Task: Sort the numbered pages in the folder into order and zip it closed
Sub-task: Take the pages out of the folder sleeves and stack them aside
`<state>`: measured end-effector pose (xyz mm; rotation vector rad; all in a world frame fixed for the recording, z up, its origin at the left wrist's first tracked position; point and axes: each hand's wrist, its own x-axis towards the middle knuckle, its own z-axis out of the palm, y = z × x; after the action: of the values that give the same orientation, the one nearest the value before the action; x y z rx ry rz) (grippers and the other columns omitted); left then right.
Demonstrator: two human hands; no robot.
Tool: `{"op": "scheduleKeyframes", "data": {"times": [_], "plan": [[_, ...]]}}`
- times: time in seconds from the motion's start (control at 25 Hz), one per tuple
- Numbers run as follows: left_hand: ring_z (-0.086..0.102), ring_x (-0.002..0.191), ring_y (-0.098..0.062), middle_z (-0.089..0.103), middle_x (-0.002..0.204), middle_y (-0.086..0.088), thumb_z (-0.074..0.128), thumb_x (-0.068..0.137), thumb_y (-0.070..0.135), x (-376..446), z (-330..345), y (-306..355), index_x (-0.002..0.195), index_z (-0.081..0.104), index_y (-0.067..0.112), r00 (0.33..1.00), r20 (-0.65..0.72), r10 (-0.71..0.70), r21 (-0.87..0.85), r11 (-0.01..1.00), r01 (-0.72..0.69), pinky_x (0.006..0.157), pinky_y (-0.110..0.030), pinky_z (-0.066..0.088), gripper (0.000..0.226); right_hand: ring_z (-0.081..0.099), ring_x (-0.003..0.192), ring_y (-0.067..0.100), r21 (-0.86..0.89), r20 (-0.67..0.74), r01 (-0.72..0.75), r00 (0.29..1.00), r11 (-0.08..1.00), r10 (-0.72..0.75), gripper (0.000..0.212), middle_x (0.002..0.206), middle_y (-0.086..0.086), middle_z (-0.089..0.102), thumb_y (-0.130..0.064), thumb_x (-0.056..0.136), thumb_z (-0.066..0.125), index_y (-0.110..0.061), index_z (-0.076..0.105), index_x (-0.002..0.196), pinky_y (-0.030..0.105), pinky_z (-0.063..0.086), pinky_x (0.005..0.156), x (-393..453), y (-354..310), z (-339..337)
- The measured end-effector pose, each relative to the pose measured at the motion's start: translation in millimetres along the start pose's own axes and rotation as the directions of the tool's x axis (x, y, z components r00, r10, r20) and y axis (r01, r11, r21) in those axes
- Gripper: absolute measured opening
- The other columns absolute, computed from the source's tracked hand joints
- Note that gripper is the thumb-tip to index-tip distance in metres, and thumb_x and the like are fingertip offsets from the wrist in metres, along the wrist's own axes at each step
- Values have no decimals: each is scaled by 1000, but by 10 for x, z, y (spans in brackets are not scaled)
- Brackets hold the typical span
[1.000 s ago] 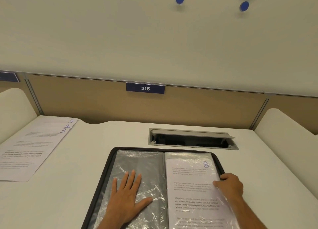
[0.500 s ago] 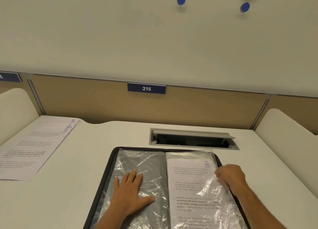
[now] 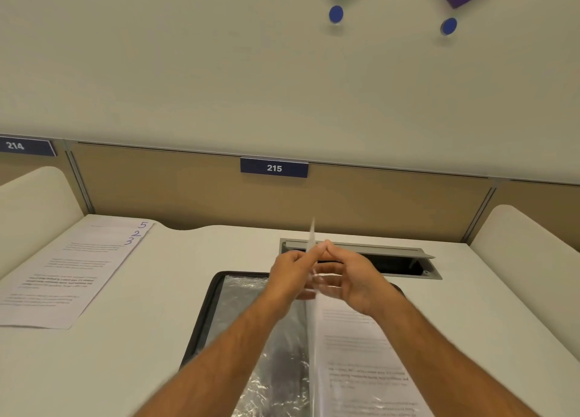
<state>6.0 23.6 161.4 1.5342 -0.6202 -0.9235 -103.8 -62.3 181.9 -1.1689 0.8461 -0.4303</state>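
Both hands meet above the far end of the open folder (image 3: pixel 201 319), fingertips together around a thin white page (image 3: pixel 312 234) that stands almost edge-on to the camera. The left hand (image 3: pixel 290 274) has its fingers curled, thumb and forefinger pinching the sheet near its upper edge. The right hand (image 3: pixel 348 275) mirrors it from the other side, its fingertips pressed to the same spot, the remaining fingers loosely bent below; motion blur softens both. Beneath the hands a clear plastic sleeve (image 3: pixel 315 338) rises from the folder's middle fold, glossy and crinkled, and the page appears to sit partly in it, though how far cannot be told.

The folder lies flat at the near middle of the table (image 3: pixel 157 338), a rectangular case with rounded corners and a dark fabric border. Its left half shows wrinkled transparent film over a grey lining (image 3: pixel 266 379), catching bright highlights. Its right half carries a printed sheet (image 3: pixel 364 369) with blocks of grey text under plastic.

At the table's far left corner lies a fanned stack of loose pages (image 3: pixel 62 281), matte white paper with printed paragraphs and handwritten blue numerals 5, 2 and 3 stepped along the top right corners. Behind the folder, near the far edge, a grey metal cable hatch (image 3: pixel 392 253) is set into the smooth white tabletop, its lid tilted open. A tan partition (image 3: pixel 157 190) behind carries a dark blue plate (image 3: pixel 274 167) reading 215.
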Motion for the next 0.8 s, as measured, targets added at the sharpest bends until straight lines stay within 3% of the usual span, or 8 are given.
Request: {"op": "scheduleKeyframes", "data": {"times": [0.08,0.16,0.32,0.4,0.48,0.56,0.72,0.8], "plan": [[75,74,-21,77,87,-7,77,84,35,20,-122,68,99,69,8,999,-39,4,0,1000,-4,67,-38,63,31,73,94,35,30,74,-40,997,999,38,55,107,18,74,-52,101,46,-6,72,115,49,58,91,-5,22,155],[73,74,-23,75,87,-11,69,85,11,54,-306,52,94,70,9,996,-91,20,61,998,-14,59,-33,60,9,72,101,39,24,97,-55,994,998,53,65,109,20,74,-61,100,39,-7,68,119,52,56,94,0,55,228],[69,68,-25,71,83,-17,65,80,-7,122,-780,-65,91,71,8,979,-202,14,128,992,12,54,-28,56,20,73,96,38,-16,-28,-52,998,999,51,63,104,19,75,-65,96,43,-8,67,114,48,60,83,80,195,128],[70,71,-26,71,87,-17,67,77,-8,155,-1041,-195,95,71,9,966,-258,5,201,978,48,52,-27,55,25,73,92,30,-238,-180,-19,983,971,-25,56,101,13,74,-60,98,45,-11,67,111,45,61,84,163,389,-10],[70,74,-27,70,92,-16,70,75,-7,209,-1310,-407,100,68,11,955,-296,-9,290,952,99,52,-28,57,31,69,93,20,-583,-237,15,953,812,-188,53,106,5,71,-64,95,42,-18,64,110,44,58,91,228,659,-184],[70,78,-26,69,98,-13,74,73,-3,252,-1532,-651,108,63,14,949,-314,-26,420,893,163,56,-31,60,40,62,114,18,-823,-176,5,948,568,-264,57,128,0,65,-69,92,39,-27,58,124,43,50,103,286,954,-386],[68,83,-19,68,104,-5,71,71,5,297,-1699,-1093,123,58,19,938,-347,-14,613,754,237,74,-33,60,55,5,155,26,-985,-136,-113,975,133,-179,80,168,0,6,-74,93,26,-30,10,158,54,5,122,430,1486,-738],[65,86,-20,66,106,-5,65,76,4,290,-1661,-1244,130,56,18,939,-343,-8,648,722,243,73,-30,55,56,-14,153,30,-981,-185,-177,975,76,-126,89,167,3,-16,-79,90,18,-29,-9,158,59,-7,120,427,1613,-814]]}}
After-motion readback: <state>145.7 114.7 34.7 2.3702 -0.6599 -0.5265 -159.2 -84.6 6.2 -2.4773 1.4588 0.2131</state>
